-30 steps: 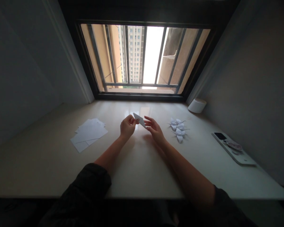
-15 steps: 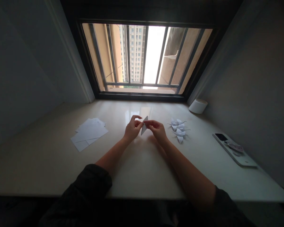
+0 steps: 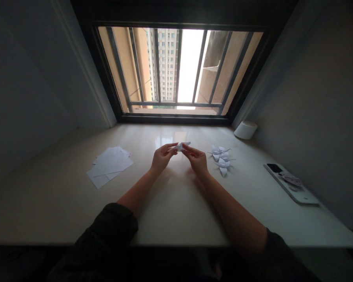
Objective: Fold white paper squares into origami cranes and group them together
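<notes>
Over the table (image 3: 176, 211), the left hand (image 3: 161, 158) and right hand (image 3: 197, 159) each have a fingertip grip pinching the paper (image 3: 180, 147), folded small and raised between them. It should handle as very light, stiff along its creases but easily crushed or torn, so it is best held lightly by its layered edges.

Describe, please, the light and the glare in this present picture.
Head view: the window is brightest, one strip blown white; head view: pale reflections lie on the table beyond the folded paper; head view: the sleeves blend into the dark foreground.
</notes>
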`<state>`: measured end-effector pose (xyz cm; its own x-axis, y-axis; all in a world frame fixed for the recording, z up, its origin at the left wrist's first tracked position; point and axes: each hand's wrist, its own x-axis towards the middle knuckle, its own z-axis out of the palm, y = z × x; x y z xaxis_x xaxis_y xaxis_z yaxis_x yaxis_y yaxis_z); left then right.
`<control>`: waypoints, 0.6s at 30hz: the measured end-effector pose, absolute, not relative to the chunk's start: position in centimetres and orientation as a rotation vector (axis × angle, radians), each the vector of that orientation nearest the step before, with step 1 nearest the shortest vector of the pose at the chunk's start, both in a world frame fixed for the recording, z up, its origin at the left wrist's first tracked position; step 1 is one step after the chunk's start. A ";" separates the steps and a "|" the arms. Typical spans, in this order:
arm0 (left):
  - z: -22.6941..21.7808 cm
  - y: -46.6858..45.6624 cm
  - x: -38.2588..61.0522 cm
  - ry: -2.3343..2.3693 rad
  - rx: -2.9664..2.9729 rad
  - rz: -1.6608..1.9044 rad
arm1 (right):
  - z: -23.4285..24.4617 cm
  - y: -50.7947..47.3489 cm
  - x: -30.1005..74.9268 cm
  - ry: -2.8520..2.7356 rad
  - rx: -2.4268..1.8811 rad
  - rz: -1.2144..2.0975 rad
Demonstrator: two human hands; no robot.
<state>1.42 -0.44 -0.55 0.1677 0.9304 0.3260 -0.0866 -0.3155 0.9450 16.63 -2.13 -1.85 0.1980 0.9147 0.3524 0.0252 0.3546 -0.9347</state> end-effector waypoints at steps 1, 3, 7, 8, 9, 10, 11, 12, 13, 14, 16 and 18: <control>-0.6 -0.4 1.4 0.855 1.494 1.344 | -1.9 -2.1 16.6 -1.197 -1.015 0.809; -0.7 -0.3 1.4 0.861 1.505 1.364 | -1.9 -2.1 16.6 -1.183 -1.002 0.821; -0.6 -0.3 1.4 0.851 1.454 1.390 | -1.6 -2.2 16.6 -1.209 -0.964 0.852; -0.6 -0.3 1.3 0.843 1.445 1.390 | -1.5 -2.2 16.7 -1.227 -0.950 0.863; -0.6 -0.3 1.3 0.834 1.445 1.388 | -1.4 -2.2 16.7 -1.248 -0.934 0.875; -0.6 -0.3 1.3 0.826 1.450 1.383 | -1.3 -2.3 16.7 -1.269 -0.918 0.886; -0.6 -0.3 1.3 0.818 1.458 1.376 | -1.2 -2.4 16.7 -1.285 -0.903 0.897; -0.7 -0.2 1.3 0.812 1.466 1.370 | -1.1 -2.4 16.8 -1.296 -0.891 0.905; -0.7 -0.2 1.3 0.809 1.473 1.366 | -1.1 -2.4 16.8 -1.298 -0.884 0.910; -0.7 -0.2 1.3 0.809 1.477 1.365 | -1.1 -2.4 16.8 -1.291 -0.882 0.912; -0.5 -0.3 1.2 0.810 1.473 1.368 | -1.1 -2.4 16.8 -1.265 -0.882 0.918; -0.3 -0.4 1.1 0.814 1.486 1.375 | -1.2 -2.3 16.8 -1.233 -0.883 0.927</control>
